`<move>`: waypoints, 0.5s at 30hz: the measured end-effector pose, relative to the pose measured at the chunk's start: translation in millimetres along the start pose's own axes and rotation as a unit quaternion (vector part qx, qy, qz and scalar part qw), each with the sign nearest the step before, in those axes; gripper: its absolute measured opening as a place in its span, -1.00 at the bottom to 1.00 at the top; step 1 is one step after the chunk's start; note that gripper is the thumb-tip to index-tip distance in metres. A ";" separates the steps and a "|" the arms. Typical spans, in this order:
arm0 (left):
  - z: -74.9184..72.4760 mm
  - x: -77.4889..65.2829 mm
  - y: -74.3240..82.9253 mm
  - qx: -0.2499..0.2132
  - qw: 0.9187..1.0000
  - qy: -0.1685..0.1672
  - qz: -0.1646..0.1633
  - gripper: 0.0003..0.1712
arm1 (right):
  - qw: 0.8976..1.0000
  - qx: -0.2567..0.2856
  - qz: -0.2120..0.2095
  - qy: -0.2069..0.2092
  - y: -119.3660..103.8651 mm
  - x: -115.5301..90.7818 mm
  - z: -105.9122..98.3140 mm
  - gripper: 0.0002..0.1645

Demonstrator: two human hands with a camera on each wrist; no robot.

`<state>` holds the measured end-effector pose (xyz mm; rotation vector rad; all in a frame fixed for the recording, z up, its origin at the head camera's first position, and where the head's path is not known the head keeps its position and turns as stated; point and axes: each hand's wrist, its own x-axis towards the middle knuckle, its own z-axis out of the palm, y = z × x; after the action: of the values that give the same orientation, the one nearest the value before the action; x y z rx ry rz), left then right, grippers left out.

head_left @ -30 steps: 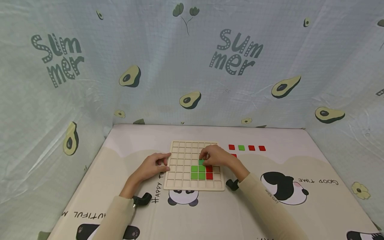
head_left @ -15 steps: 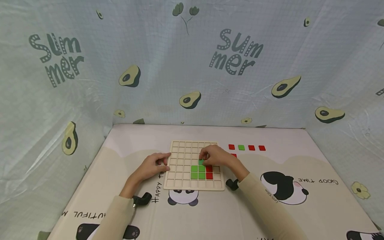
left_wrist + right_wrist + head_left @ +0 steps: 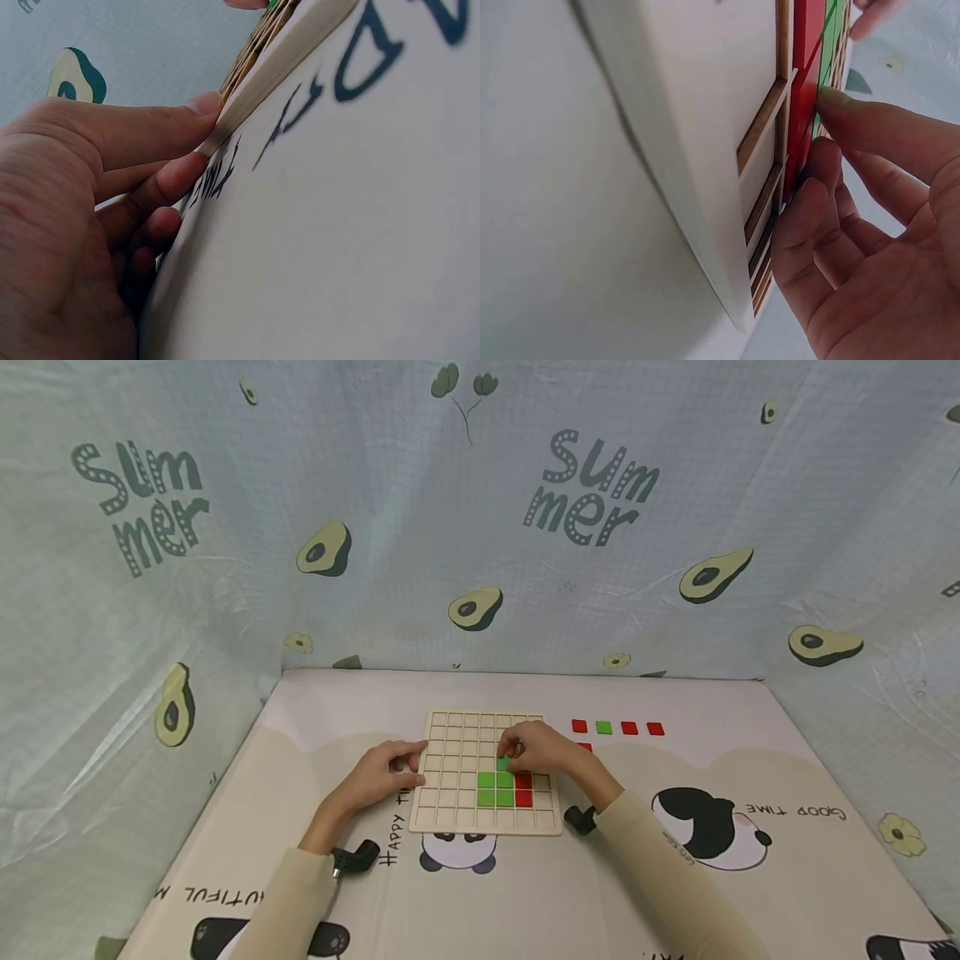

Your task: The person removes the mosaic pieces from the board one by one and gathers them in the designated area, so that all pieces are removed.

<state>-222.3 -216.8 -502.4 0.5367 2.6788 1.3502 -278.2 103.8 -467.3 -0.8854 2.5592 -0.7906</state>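
Note:
On the table lies a light wooden grid board (image 3: 450, 789) holding a block of green tiles (image 3: 495, 790) and two red tiles (image 3: 522, 790) beside it. My right hand (image 3: 542, 748) is over the board, its thumb and fingers pinching a green tile (image 3: 503, 764) at the cell just above that block. The fingertips partly cover this tile. In the right wrist view, the right hand (image 3: 877, 217) is close against the red and green tiles. My left hand (image 3: 382, 772) touches the board's left edge with thumb and forefinger spread apart; in the left wrist view its fingertips (image 3: 204, 105) meet the rim.
Right of the board, a row of loose tiles has red ones (image 3: 629, 728) and one green tile (image 3: 603, 727). Another red tile (image 3: 585, 747) is partly hidden by the right hand. A printed cloth (image 3: 517, 893) covers the table; a patterned curtain (image 3: 405, 510) stands behind.

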 end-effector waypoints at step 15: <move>0.0 -1.1 1.1 0.004 1.000 0.000 -0.001 -0.27 | 1.000 0.018 0.009 0.002 -1.0 0.4 -1.0 -0.88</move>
<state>-221.0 -216.6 -501.6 0.5337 2.6844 1.3397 -278.4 103.3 -465.9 -0.8486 2.5445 -0.8319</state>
